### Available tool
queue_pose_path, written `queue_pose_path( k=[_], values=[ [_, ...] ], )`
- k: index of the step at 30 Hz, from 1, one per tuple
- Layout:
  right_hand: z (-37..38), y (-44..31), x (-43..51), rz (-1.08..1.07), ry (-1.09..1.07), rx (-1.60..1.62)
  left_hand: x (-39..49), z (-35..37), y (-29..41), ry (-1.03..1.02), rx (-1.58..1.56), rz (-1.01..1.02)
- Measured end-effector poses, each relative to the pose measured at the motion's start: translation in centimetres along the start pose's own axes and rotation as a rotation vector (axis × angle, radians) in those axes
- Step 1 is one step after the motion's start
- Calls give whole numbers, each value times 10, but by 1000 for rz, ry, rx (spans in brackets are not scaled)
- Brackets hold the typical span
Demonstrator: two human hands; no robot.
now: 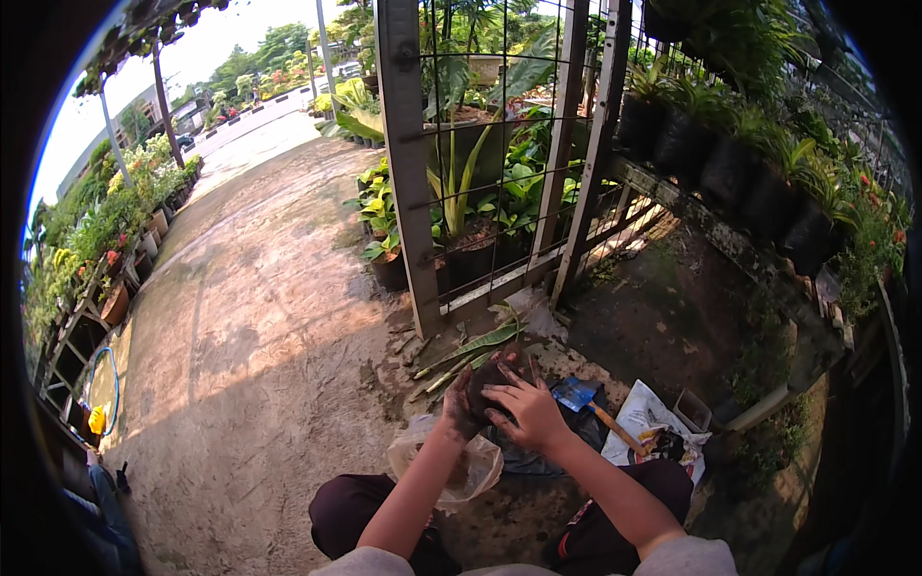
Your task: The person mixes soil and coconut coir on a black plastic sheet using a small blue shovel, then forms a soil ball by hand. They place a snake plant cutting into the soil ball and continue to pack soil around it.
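Note:
Between my two hands is a dark, soil-covered lump (485,389), held up in front of my knees; whether it is bare soil or a root ball I cannot tell. My left hand (458,409) cups it from the left, fingers dirty with soil. From the right, my right hand (531,414) lies over it with spread, soiled fingers. Below the hands a translucent plastic bag (479,471) sits opened on the ground. Just beyond them lie long green snake plant leaves (497,337). To the right, a hand trowel (575,394) with blue blade and wooden handle rests on black plastic (529,462).
A printed white sack (637,414) and a small clear container (693,410) stand at the right. Ahead rises a metal gate frame (407,165) with potted plants (468,248) behind it. Black plant bags (727,169) line a rack. At far left are a blue hose (117,389) and a person's leg (108,497).

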State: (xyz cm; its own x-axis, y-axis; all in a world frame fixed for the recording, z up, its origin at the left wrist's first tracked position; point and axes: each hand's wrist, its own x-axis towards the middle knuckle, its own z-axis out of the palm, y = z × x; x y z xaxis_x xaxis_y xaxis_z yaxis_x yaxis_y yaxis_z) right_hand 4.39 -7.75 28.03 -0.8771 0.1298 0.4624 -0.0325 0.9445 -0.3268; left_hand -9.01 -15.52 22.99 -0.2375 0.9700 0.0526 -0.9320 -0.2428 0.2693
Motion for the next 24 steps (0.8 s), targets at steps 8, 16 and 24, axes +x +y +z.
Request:
queue_pose_path(
  k=[8,16,24],
  values=[
    [-12,5,3,30,-15,-108,1,-5,5,55,30,-14],
    [1,3,-8,-148,0,-174,1,16,16,-108,-3,-7],
    [15,-8,-5,-201,-99,-47,-3,16,15,129,-6,16]
  ],
)
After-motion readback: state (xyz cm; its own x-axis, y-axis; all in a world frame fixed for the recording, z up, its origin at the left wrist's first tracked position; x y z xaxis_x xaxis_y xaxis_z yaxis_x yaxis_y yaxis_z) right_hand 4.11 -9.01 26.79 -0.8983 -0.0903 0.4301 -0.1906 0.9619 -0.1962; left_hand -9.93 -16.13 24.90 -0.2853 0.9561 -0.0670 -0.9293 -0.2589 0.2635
